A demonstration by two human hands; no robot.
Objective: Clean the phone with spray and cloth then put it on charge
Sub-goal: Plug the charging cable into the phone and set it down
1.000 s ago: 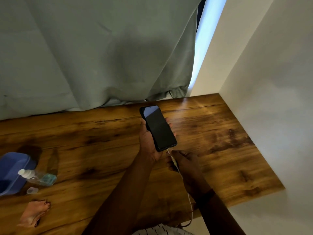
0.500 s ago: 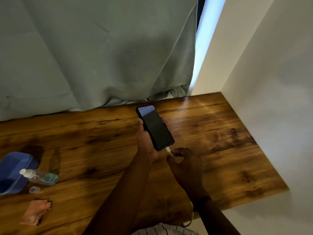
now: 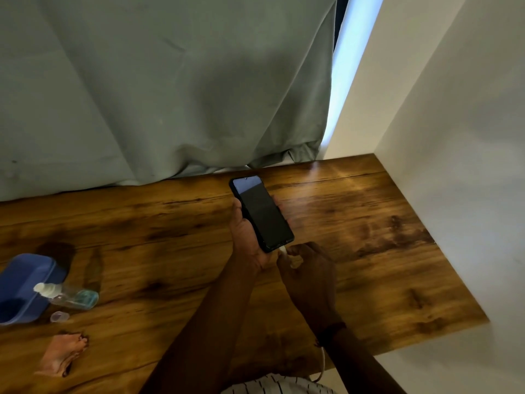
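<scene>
Two hands at work, both yours, over the right half of the wooden table. Item one: phone, black, screen dark and facing up, lying in your left hand with its top end towards the curtain and its bottom end towards you. Left hand: cupped beneath the phone, thumb along the left edge, fingertips showing at the right edge, so wrapped round the body. Item two: white charger plug, set against the phone's bottom edge; how far it is seated cannot be told. Right hand: thumb and forefinger pinched on that plug, the other fingers curled in loosely beneath. Dark band on the right wrist. Item three: white cable, visible below your right wrist, running down past the table's front edge; the stretch up to the plug is hidden by the hand. Item four: spray bottle, clear with blue-green liquid, lying on its side at far left, white top touching a blue container. Item five: small clear cap, just in front of the bottle. Item six: cloth, pinkish, crumpled, near the front edge at left, well apart from the phone. White wall bounds the table on the right.
</scene>
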